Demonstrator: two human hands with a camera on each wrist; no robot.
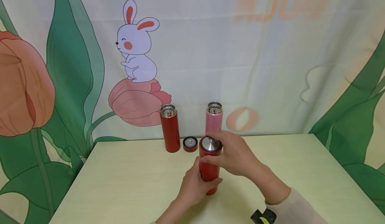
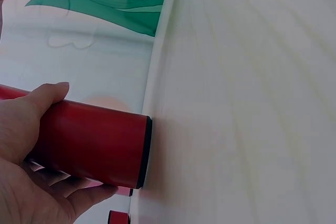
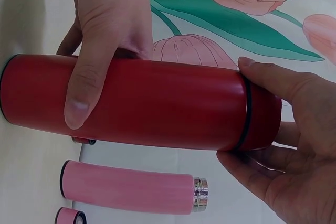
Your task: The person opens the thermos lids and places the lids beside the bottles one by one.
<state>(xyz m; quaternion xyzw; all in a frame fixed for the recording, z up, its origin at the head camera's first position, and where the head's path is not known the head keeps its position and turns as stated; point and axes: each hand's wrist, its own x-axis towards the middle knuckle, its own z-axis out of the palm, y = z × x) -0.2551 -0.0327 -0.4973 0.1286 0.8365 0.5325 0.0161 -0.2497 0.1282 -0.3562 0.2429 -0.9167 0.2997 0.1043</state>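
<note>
A closed red bottle stands upright near the middle of the table, its lid silver on top with a black rim. Around its lower body curls my left hand; in the left wrist view that hand grips the bottle above its black base. My right hand holds the lid at the top. The right wrist view shows fingers and thumb of the right hand on both sides of the lid, and the left thumb across the bottle.
Behind stand an open red bottle and an open pink bottle, partly hidden by my right hand. A red lid lies between them. In the right wrist view a pink lid lies beside the pink bottle. A printed cloth hangs behind the table.
</note>
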